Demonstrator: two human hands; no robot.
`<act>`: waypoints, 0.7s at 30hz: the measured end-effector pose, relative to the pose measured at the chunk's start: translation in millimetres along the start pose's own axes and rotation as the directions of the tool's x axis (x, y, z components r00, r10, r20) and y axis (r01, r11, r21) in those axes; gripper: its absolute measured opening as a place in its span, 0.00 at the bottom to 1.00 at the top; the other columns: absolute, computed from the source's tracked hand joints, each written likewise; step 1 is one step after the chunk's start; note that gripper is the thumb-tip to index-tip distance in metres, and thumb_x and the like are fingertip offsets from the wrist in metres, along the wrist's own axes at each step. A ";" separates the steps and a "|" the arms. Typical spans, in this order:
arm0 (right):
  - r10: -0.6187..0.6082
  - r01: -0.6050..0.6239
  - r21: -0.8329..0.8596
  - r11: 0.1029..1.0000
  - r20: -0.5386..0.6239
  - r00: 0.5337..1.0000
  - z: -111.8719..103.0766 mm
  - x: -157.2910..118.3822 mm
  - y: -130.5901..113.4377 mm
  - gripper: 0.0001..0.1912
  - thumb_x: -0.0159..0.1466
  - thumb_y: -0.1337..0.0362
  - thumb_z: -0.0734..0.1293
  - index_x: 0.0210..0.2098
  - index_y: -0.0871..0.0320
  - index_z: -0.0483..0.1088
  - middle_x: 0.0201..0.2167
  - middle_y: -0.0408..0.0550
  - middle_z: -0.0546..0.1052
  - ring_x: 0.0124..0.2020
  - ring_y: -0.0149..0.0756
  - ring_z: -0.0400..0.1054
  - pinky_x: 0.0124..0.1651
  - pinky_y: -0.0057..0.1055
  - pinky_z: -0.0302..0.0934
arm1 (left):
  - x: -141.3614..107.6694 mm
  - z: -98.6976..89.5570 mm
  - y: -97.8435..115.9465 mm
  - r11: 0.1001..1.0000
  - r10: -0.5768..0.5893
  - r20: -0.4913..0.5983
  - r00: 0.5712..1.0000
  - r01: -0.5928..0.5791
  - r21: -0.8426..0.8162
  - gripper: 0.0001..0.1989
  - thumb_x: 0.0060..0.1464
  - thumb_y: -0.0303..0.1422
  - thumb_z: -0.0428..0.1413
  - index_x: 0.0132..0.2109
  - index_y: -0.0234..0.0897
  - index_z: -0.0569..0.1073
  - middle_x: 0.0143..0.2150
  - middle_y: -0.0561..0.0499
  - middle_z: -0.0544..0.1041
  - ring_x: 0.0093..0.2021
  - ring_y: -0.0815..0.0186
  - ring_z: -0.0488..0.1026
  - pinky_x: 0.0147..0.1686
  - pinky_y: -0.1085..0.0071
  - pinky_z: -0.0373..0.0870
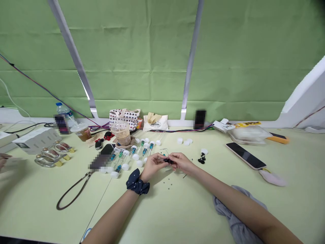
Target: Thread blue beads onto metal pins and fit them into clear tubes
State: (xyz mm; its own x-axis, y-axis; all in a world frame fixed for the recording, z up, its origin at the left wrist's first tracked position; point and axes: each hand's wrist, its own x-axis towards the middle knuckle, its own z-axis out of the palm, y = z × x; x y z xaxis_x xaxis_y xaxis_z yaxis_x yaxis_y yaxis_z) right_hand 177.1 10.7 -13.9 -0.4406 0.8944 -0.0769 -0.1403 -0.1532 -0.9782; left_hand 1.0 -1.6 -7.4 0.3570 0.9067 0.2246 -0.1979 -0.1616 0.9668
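A small black part is pinched between the fingertips of the left hand and the right hand. Both hands are closed and brought together above the table, and a thin metal pin is seen projecting leftward from the part. Its exact form cannot be told, as it is small and partly hidden by the fingers. A dotted navy scrunchie is worn on the left wrist.

Beyond the left hand, several clear tubes with teal inner parts are laid side by side, and most appear to be assembled, with white caps at their ends. Still set apart behind the hands are loose white caps, 1 further white cap, and a small heap of black pieces, so these parts appear to remain unfitted. Tiny dark bits are scattered in front of the hands.

To the right, a smartphone and a crumpled grey cloth are placed on the table. A plastic cup stands behind the tubes, and another person's hand is seen at the left edge.
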 end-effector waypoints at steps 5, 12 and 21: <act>-0.024 0.023 0.027 0.999 0.039 0.999 3.2 -5.1 -5.9 0.20 0.52 0.50 0.70 0.35 0.60 0.66 0.21 0.40 0.68 0.16 0.21 0.54 0.20 0.24 0.58 | 1.1 -1.3 -4.8 1.000 0.020 -0.058 0.998 -0.019 0.022 0.15 0.40 0.33 0.64 0.36 0.32 0.73 0.37 0.46 0.76 0.35 0.62 0.76 0.39 0.65 0.72; -0.023 0.032 -0.127 0.991 0.072 0.997 1.1 -6.3 -6.9 0.20 0.54 0.49 0.68 0.34 0.60 0.67 0.19 0.38 0.65 0.15 0.21 0.54 0.19 0.23 0.56 | 1.5 -4.6 -1.4 1.000 -0.009 -0.051 0.999 0.008 -0.016 0.16 0.39 0.34 0.65 0.36 0.32 0.75 0.39 0.44 0.76 0.36 0.63 0.76 0.39 0.66 0.72; -0.048 0.065 -0.306 0.950 0.062 0.997 1.1 -5.1 -5.5 0.22 0.57 0.45 0.62 0.33 0.59 0.65 0.12 0.35 0.63 0.11 0.23 0.54 0.16 0.21 0.50 | 1.2 -9.4 0.8 0.998 -0.060 -0.074 0.995 0.061 0.005 0.16 0.36 0.36 0.66 0.33 0.31 0.76 0.31 0.44 0.79 0.32 0.61 0.77 0.37 0.65 0.73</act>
State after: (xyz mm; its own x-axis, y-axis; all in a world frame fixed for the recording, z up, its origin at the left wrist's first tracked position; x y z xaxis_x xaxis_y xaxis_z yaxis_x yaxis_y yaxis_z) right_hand 179.2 6.5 -7.8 -0.4871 0.8732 -0.0175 0.1091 0.0409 -0.9932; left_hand -7.3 3.0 -7.5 0.2996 0.9412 0.1564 -0.1711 -0.1083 0.9793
